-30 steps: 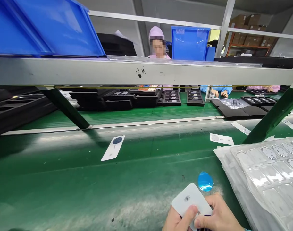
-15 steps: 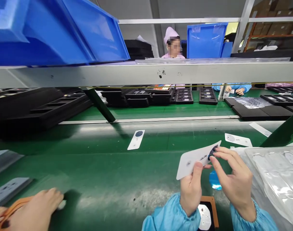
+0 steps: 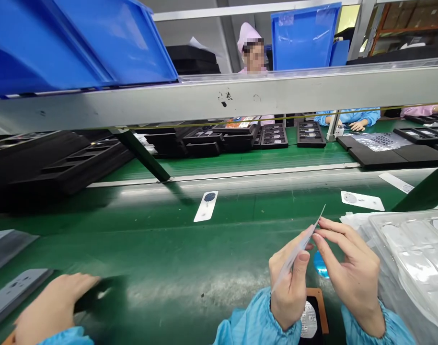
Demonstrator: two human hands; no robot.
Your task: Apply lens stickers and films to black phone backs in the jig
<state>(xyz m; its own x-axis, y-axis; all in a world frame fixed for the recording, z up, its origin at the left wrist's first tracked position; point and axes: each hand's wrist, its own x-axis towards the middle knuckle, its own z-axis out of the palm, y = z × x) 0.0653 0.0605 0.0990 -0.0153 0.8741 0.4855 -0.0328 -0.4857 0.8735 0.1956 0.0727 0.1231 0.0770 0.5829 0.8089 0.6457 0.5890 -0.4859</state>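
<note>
My left hand grips a thin white card with rounded corners, thumb on the near face. The card stands tilted, almost edge-on to me, so its printing cannot be read now. My right hand has thumb and fingers pinched at the card's upper end, where the dark round patch sits; that patch is hidden now. Below and between my hands lies a shiny blue round film on the green bench. Close to my left wrist is a black fixture with an orange-brown rim, holding a white perforated piece.
A co-worker's hand is at lower left, near grey blocks. White cards lie on the green bench. A clear plastic tray stands at right. A metal shelf beam with blue bins crosses above.
My left hand has turned the card from face-on to nearly edge-on. My right fingers stay at its upper end. The co-worker's hand at left has shifted, and the view has tilted slightly.
</note>
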